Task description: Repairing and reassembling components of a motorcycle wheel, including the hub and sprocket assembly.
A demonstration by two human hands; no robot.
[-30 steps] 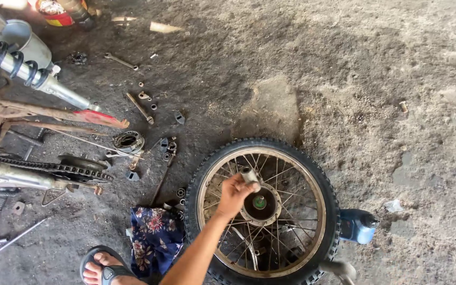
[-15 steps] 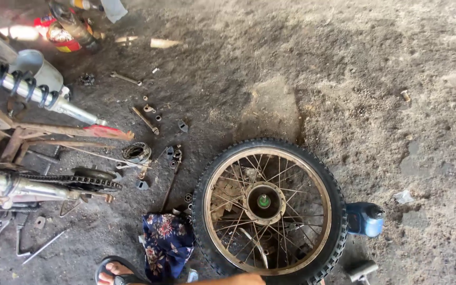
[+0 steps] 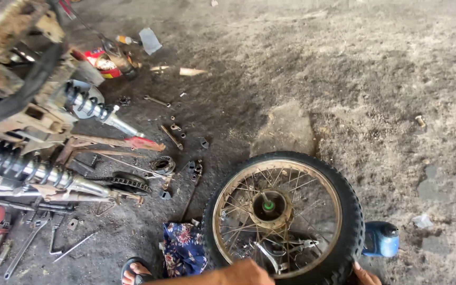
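Head view: both my hands at the near rim of the spoked wheel

Head view showed my sandalled foot (image 3: 134,271) far out beyond my left fingers, on the dirt floor (image 3: 376,89), with the flowered cloth (image 3: 183,249) between it and the wheel. Further off beyond that side lay the chain sprocket (image 3: 127,183), the chromed shock absorbers (image 3: 19,166) and loose wrenches (image 3: 27,244). My left hand (image 3: 246,273) sat at the bottom edge, knuckles up, just short of the tyre's near wall; the fingers were cut off by the frame, so I could not tell whether they were spread or curled, nor whether they touched the rubber. Ahead of both sets of fingers lay the wheel (image 3: 285,214) flat on the ground, its hub (image 3: 268,206) with a green centre well past my fingertips. My right hand (image 3: 366,275) rested against the tyre's outer edge, fingers mostly hidden, grip unclear. Just beyond those fingers stood the blue container (image 3: 381,239), beside the tyre.
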